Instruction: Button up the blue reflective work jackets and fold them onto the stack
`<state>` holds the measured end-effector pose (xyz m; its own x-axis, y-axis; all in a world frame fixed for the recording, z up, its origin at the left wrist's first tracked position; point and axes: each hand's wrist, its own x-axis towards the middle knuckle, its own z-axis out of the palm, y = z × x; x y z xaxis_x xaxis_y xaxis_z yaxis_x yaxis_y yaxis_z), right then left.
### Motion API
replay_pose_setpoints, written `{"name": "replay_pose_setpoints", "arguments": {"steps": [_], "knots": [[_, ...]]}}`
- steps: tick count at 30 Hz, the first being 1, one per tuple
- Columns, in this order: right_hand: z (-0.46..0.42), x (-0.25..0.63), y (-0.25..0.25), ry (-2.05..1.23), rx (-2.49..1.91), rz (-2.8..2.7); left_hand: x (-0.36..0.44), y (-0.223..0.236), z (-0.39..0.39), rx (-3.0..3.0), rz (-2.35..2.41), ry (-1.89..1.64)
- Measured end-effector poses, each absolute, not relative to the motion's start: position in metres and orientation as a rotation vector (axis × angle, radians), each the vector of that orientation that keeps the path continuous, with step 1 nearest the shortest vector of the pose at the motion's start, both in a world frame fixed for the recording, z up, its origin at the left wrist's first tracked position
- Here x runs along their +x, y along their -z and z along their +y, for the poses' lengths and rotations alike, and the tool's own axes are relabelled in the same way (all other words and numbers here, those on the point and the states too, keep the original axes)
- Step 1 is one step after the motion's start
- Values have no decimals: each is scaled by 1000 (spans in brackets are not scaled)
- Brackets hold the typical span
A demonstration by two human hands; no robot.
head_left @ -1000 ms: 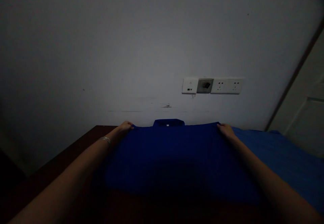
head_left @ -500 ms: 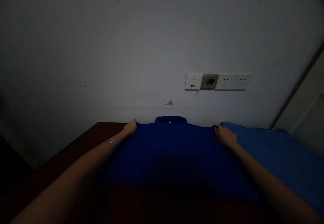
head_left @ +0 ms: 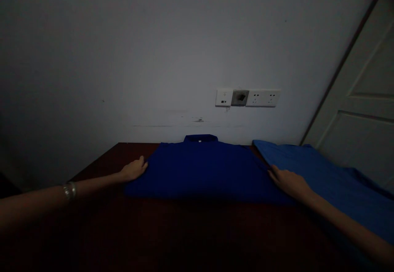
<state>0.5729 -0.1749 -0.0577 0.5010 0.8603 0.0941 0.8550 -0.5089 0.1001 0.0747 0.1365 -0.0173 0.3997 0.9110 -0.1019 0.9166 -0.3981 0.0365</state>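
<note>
A dark blue collared shirt point(head_left: 197, 165) lies spread out, its collar toward the wall and a small pale label inside the neck. At its left edge my left hand point(head_left: 134, 169) is closed, thumb and fingers pinching the cloth by the sleeve. My right hand point(head_left: 289, 181) has its fingers closed on the sleeve edge at the other side. Under the shirt is a dark reddish-brown table point(head_left: 107, 157). The shirt's lower part fades into shadow.
To the right, a lighter blue cloth point(head_left: 326, 177) lies beside the shirt, partly beneath my right forearm. Behind the table rises a pale wall point(head_left: 154, 58) with a row of sockets point(head_left: 248, 98). A panelled door point(head_left: 369, 87) stands at the far right.
Both hands have moved from the shoulders outward and nearer to me, down to the sleeves. The shirt's shoulders now slope down on each side. The view has shifted slightly right.
</note>
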Motion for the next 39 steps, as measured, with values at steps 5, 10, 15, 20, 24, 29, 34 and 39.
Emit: {"name": "replay_pose_setpoints", "arguments": {"steps": [5,10,15,20,24,29,34,39], "knots": [[-189,568,73,-232,2615,1546,57,26,100,2600,1613,54],[-194,566,78,-234,2591,1550,51,30,87,2685,1589,142],[-196,561,68,-269,2562,1537,53,24,80,2805,1616,253],[-173,567,37,-491,2607,1604,66,1,104,2971,1724,164],[-123,575,11,-475,2580,1826,101,-22,141,3060,1575,82],[-38,572,5,-213,2612,2049,167,-24,188,3048,1281,194],[31,562,25,72,2652,2019,217,6,226,2982,1292,266],[61,562,41,214,2659,1918,234,30,248,2872,1215,345]]}}
